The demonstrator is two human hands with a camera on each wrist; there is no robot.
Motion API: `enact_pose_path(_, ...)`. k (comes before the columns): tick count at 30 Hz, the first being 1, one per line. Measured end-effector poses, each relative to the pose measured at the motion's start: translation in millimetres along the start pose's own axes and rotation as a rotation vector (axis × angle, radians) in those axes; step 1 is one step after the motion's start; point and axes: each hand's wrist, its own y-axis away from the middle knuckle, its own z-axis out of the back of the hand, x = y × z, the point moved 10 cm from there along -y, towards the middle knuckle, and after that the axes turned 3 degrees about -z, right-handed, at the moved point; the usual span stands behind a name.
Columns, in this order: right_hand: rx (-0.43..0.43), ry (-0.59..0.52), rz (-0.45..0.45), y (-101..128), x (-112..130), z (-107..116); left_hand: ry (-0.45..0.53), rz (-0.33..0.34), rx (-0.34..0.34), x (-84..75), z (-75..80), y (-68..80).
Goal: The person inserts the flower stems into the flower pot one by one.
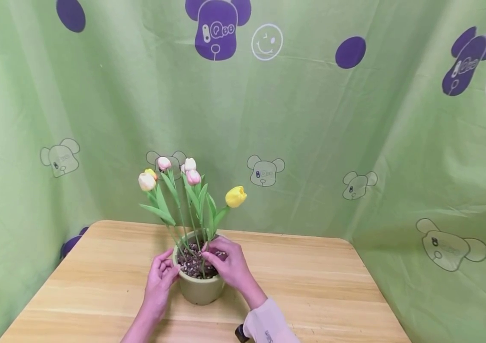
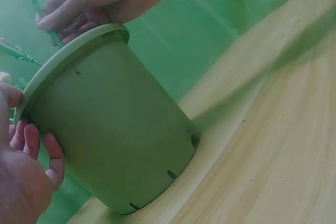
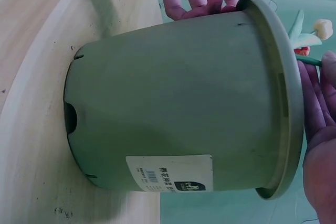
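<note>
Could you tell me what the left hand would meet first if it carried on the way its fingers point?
Most likely the green pot: the left hand points right, its fingers already at the rim.

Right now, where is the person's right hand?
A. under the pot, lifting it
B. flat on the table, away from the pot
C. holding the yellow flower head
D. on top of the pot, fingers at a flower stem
D: the right hand lies over the pot rim, fingers pinching a stem at the gravel.
</note>
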Motion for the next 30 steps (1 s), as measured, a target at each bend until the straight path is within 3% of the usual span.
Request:
enact_pose_path(8, -0.003, 0.082, -0.007, 1, -6, -1, 0.002, -0.012, 0.000, -0.9, -1.9, 0.6)
enact_pose_path(18, 0.043, 0.013, -0.058, 0, -11, -8, 0.000, 0.002, -0.013, 0.1, -0.6, -0.1)
enact_pose_path(30, 0.084, 0.083, -0.050, -1, -8, -12, -0.005, 0.010, -0.018, -1.3, -2.3, 1.4)
